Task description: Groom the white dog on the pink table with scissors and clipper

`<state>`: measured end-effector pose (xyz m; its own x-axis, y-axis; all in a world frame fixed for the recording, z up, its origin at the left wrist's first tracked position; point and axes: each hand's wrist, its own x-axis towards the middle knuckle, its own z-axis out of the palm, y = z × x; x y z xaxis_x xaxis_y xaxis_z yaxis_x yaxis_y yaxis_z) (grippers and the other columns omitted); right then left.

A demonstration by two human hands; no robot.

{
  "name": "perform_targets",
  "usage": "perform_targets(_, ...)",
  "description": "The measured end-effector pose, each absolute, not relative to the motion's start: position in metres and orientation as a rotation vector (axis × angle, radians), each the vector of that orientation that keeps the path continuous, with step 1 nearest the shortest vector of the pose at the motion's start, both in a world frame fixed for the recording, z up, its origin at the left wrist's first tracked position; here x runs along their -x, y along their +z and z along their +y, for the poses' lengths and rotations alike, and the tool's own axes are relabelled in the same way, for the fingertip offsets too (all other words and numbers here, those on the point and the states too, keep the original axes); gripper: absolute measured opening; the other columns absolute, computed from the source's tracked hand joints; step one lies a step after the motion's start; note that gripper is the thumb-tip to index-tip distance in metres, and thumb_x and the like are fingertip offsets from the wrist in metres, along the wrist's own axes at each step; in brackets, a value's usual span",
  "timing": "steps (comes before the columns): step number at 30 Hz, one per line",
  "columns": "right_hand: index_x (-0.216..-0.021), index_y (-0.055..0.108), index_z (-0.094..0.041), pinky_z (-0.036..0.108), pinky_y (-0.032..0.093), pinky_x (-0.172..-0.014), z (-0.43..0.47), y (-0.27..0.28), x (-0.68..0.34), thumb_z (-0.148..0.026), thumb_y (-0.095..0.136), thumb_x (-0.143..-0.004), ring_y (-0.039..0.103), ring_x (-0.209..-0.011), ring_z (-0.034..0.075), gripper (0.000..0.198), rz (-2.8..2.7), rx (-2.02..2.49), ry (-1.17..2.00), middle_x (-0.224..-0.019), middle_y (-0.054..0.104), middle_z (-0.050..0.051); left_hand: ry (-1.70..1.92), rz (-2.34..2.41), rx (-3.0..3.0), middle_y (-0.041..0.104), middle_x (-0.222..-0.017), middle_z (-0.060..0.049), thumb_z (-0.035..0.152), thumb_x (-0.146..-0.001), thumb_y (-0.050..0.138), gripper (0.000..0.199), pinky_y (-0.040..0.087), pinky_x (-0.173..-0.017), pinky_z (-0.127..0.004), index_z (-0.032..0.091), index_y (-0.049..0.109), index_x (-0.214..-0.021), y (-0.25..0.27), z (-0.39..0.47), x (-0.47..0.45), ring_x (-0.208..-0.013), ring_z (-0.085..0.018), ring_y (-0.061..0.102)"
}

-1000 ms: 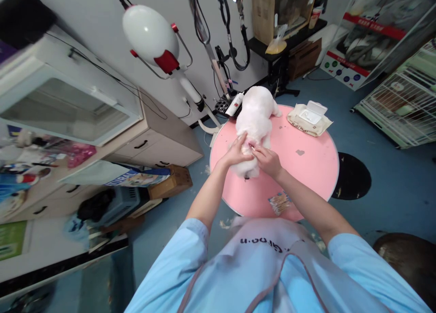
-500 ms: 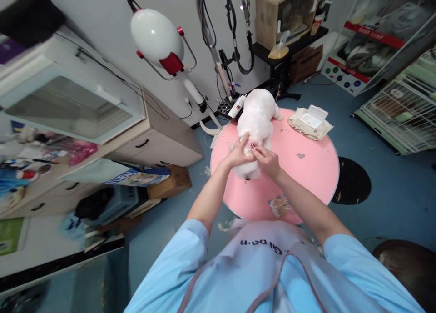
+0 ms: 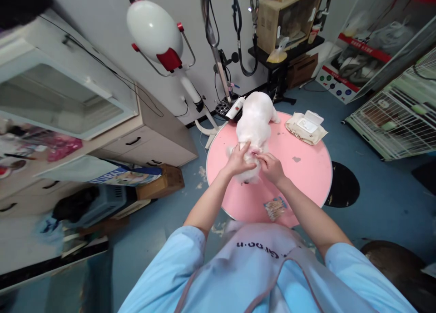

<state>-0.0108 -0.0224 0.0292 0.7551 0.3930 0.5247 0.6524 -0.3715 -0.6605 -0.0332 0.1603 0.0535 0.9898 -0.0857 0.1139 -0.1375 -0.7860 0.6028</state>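
Observation:
A white dog [image 3: 256, 115] is on the round pink grooming table [image 3: 303, 181], its head toward me and low between my hands. My left hand [image 3: 237, 161] holds the dog's ear, thumb and forefinger apart beside its pink inner side [image 3: 254, 152]. In a pinch at that ear, my right hand [image 3: 271, 166] grips a thin cotton swab, mostly hidden by the fingers. A packet of cotton swabs [image 3: 275, 208] lies near the table's front edge.
An opened pack of wipes [image 3: 306, 127] lies on the table's right side. Behind the dog's left are a white bottle [image 3: 235, 107] and a tool holder [image 3: 223, 107]. A white dryer [image 3: 155, 31] stands at back left. A wire cage [image 3: 395, 117] is at right.
The view has shifted slightly. My right hand has moved a little back from the ear's opening, and the swab shows less. My left hand stays on the ear.

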Motion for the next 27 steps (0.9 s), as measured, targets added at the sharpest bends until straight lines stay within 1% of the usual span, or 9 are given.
perform_targets(5, -0.091, 0.068, -0.019, 0.032, 0.053, -0.080, -0.027, 0.030, 0.015, -0.022, 0.047, -0.091, 0.066, -0.088, 0.019, 0.022, -0.764, 2.016, -0.297, -0.091, 0.071, 0.006, 0.127, -0.184, -2.512, 0.037, -0.137, -0.019, 0.038, -0.063, 0.077, 0.097, 0.033, -0.106, -0.052, 0.018, 0.032, -0.147, 0.052, 0.161, 0.035, -0.133, -0.038, 0.033)
perform_targets(8, -0.093, 0.068, -0.019, 0.032, 0.052, -0.081, -0.027, 0.034, 0.017, -0.022, 0.046, -0.092, 0.065, -0.090, 0.019, 0.023, -0.742, 2.060, -0.294, -0.092, 0.071, 0.007, 0.142, -0.201, -2.523, 0.036, -0.137, -0.018, 0.038, -0.063, 0.077, 0.096, 0.035, -0.104, -0.050, 0.018, 0.033, -0.146, 0.051, 0.161, 0.036, -0.132, -0.037, 0.035)
perform_targets(11, -0.096, 0.068, -0.019, 0.031, 0.050, -0.082, -0.021, 0.038, 0.013, -0.021, 0.045, -0.092, 0.064, -0.094, 0.020, 0.024, -0.744, 2.164, -0.225, -0.097, 0.070, 0.008, 0.149, -0.209, -2.542, 0.036, -0.136, -0.018, 0.037, -0.063, 0.077, 0.095, 0.034, -0.105, -0.049, 0.018, 0.035, -0.146, 0.050, 0.160, 0.036, -0.131, -0.037, 0.035)
perform_targets(14, -0.095, 0.069, -0.019, 0.030, 0.050, -0.078, -0.014, 0.040, 0.006, -0.019, 0.048, -0.090, 0.064, -0.090, 0.020, 0.021, -0.727, 2.313, -0.106, -0.097, 0.070, 0.008, 0.145, -0.213, -2.556, 0.036, -0.135, -0.018, 0.037, -0.064, 0.077, 0.094, 0.033, -0.106, -0.048, 0.019, 0.036, -0.146, 0.052, 0.159, 0.035, -0.131, -0.038, 0.034)
perform_targets(17, -0.095, 0.070, -0.020, 0.028, 0.049, -0.074, -0.010, 0.039, -0.001, -0.018, 0.050, -0.090, 0.064, -0.086, 0.019, 0.021, -0.746, 2.391, -0.071, -0.098, 0.070, 0.006, 0.112, -0.188, -2.558, 0.036, -0.135, -0.016, 0.037, -0.064, 0.077, 0.094, 0.033, -0.106, -0.049, 0.023, 0.035, -0.147, 0.054, 0.160, 0.034, -0.131, -0.038, 0.035)
perform_targets(19, -0.097, 0.071, -0.021, 0.027, 0.049, -0.073, -0.008, 0.034, -0.004, -0.017, 0.049, -0.090, 0.063, -0.088, 0.018, 0.023, -0.794, 2.380, -0.158, -0.101, 0.070, 0.006, 0.088, -0.164, -2.547, 0.036, -0.137, -0.016, 0.037, -0.064, 0.077, 0.095, 0.032, -0.106, -0.050, 0.025, 0.033, -0.147, 0.056, 0.162, 0.032, -0.132, -0.038, 0.034)
perform_targets(21, -0.100, 0.071, -0.021, 0.026, 0.049, -0.074, -0.009, 0.026, -0.005, -0.017, 0.047, -0.092, 0.063, -0.090, 0.017, 0.026, -0.855, 2.349, -0.309, -0.103, 0.070, 0.006, 0.069, -0.149, -2.529, 0.034, -0.139, -0.016, 0.038, -0.064, 0.077, 0.096, 0.032, -0.106, -0.050, 0.025, 0.032, -0.148, 0.058, 0.163, 0.030, -0.133, -0.039, 0.033)
perform_targets(24, -0.107, 0.070, -0.019, 0.024, 0.048, -0.074, -0.010, 0.014, -0.004, -0.018, 0.044, -0.093, 0.063, -0.086, 0.016, 0.030, -0.925, 2.316, -0.531, -0.095, 0.070, 0.007, 0.040, -0.144, -2.509, 0.033, -0.140, -0.016, 0.037, -0.064, 0.077, 0.097, 0.032, -0.107, -0.049, 0.024, 0.031, -0.148, 0.060, 0.163, 0.027, -0.135, -0.040, 0.031)
perform_targets(27, -0.110, 0.069, -0.017, 0.023, 0.048, -0.074, -0.010, 0.006, -0.006, -0.018, 0.043, -0.093, 0.063, -0.083, 0.016, 0.031, -0.954, 2.286, -0.668, -0.092, 0.070, 0.008, 0.014, -0.134, -2.501, 0.031, -0.143, -0.017, 0.037, -0.064, 0.077, 0.097, 0.031, -0.108, -0.050, 0.024, 0.031, -0.149, 0.063, 0.161, 0.025, -0.138, -0.041, 0.026)
